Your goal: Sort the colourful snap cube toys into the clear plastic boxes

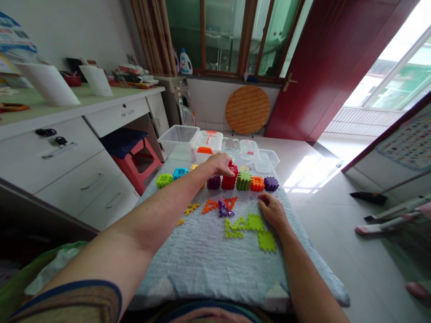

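My left hand (220, 164) reaches across the table with its fingers closed on a red interlocking block (230, 180), which stands in a row of coloured blocks. Beside it are a dark purple block (213, 182) on the left and a green block (244, 181) on the right. My right hand (272, 210) rests on the cloth with its fingers curled, nothing visible in them. Close to it lie flat lime-green pieces (255, 222). Orange triangular pieces (210, 206) and a purple triangle (225, 209) lie nearer the middle.
Clear plastic boxes (178, 134) and a lidded box with orange latches (206, 142) line the table's far end. An orange block (257, 183), a violet block (271, 183), a blue block (180, 173) and a lime block (164, 180) flank the row. A pale blue cloth (198, 260) covers the table.
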Available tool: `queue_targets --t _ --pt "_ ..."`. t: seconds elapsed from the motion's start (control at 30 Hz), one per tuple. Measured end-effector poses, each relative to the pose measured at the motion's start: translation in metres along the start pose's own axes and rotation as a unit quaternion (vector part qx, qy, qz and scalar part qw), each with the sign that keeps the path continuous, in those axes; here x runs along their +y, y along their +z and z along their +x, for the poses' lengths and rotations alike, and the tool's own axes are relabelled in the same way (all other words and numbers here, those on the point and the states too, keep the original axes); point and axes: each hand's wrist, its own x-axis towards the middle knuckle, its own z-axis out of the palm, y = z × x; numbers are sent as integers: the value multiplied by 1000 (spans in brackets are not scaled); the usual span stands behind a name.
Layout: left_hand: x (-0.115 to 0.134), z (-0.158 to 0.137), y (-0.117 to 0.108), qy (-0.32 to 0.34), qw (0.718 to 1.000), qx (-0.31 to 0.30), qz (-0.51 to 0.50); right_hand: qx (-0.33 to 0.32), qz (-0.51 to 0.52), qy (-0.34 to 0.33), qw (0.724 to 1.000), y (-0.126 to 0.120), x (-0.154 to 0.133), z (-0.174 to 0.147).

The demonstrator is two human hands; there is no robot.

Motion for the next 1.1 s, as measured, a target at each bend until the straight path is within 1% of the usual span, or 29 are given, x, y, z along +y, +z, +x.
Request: queue_targets --t 0.23,0.3,0.37,0.43,0.5,0.53,0.57,0.63,0.7,0.77,0.83,0.9,0.97,1.03,1.1 --pt "2 5 1 -2 1000 -14 8 4 -1 -2 1000 1 0 0" --pt "2 3 0 4 1000 -1 10 0 -2 -3 1000 1 1 0" --pt "3 -6 -3 13 999 51 9 -4 -1 -2 1000 1 2 0" --pt "6 -21 -3 23 990 137 -1 -6 1 0 1000 2 2 0" --pt "11 -43 2 32 977 211 -23 -6 0 1 1000 2 2 0" --pt "14 -55 8 37 973 226 -37 -6 -2 2 1000 2 2 0" --pt "17 -67 16 44 973 223 -48 -6 -5 2 1000 2 2 0" --pt "24 -89 38 82 983 150 -68 -8 -9 2 1000 2 1 0" --pt "29 -106 63 101 988 88 -77 -7 -12 1 1000 2 0 0" --pt "32 -118 85 95 991 54 -81 -8 -14 -3 1000 1 -1 -1" --pt "34 -126 99 78 992 46 -89 -25 -6 -11 1000 -2 -3 -2" --pt "36 -132 103 58 992 52 -94 -64 9 -23 998 -6 -5 -4" --pt "37 -136 101 33 993 61 -93 -122 18 -44 991 -12 -7 -8" --pt "37 -140 97 7 994 68 -86 -180 6 -78 981 -18 -9 -11" --pt "36 -143 94 -15 994 80 -76 -222 -18 -106 969 -24 -12 -13"
